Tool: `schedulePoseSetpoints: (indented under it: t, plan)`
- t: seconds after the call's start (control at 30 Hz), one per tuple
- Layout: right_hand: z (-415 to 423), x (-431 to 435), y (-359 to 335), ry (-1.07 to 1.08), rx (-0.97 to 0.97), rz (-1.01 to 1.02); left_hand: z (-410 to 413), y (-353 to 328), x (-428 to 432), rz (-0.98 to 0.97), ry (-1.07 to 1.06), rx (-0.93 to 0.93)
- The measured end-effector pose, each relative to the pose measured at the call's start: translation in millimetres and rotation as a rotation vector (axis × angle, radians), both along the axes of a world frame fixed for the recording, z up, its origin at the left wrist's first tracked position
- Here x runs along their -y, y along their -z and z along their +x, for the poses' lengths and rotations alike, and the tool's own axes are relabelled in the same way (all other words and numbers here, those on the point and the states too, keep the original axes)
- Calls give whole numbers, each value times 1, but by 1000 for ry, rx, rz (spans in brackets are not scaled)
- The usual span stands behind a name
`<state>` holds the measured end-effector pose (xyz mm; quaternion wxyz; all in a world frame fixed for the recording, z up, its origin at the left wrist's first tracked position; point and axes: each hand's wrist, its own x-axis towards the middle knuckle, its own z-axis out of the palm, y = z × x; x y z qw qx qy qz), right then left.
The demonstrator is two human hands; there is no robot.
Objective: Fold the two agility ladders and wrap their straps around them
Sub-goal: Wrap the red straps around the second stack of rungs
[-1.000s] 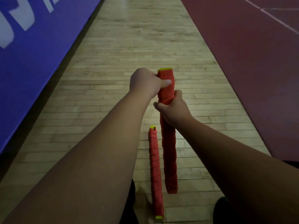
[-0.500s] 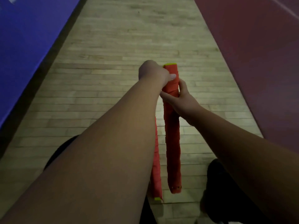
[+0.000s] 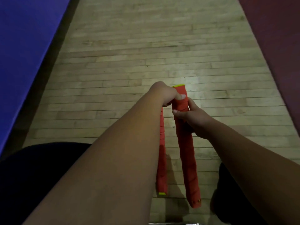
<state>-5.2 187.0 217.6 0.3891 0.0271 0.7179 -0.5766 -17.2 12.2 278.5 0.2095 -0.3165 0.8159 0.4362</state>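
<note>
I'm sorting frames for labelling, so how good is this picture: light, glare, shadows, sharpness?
Head view: dim overall, with one bright glare patch on the wood floor just beyond the held ladder. Head view: the left hand and right hand gripping it look soft and slightly blurred. Head view: the second ladder casts a dark shadow to its right.

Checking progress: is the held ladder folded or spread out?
Folded: the ladder is one compact red bundle, held by the left hand and right hand.
</note>
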Motion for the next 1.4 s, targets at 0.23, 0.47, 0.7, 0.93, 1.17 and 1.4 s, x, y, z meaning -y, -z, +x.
schedulePoseSetpoints:
  t: [0.23, 0.47, 0.7, 0.93, 1.17, 1.4]
  plan:
    - [-20, -5, 47, 53, 130, 29, -23, 64, -8, 46, -65, 24]
    - [-32, 21, 111, 51, 133, 95, -33, 141, 9, 47, -193, 72]
    - [-39, 45, 173, 31, 116, 227, -42, 208, 23, 18, -216, 98]
    - [-58, 60, 219, -14, 107, 291, -50, 253, 24, -87, -155, 86]
    - [-66, 67, 242, 8, 58, 371, -43, 285, 37, -107, -191, -17]
    - [-71, 68, 246, -17, 21, 484, -26, 307, 38, 226, -483, -73]
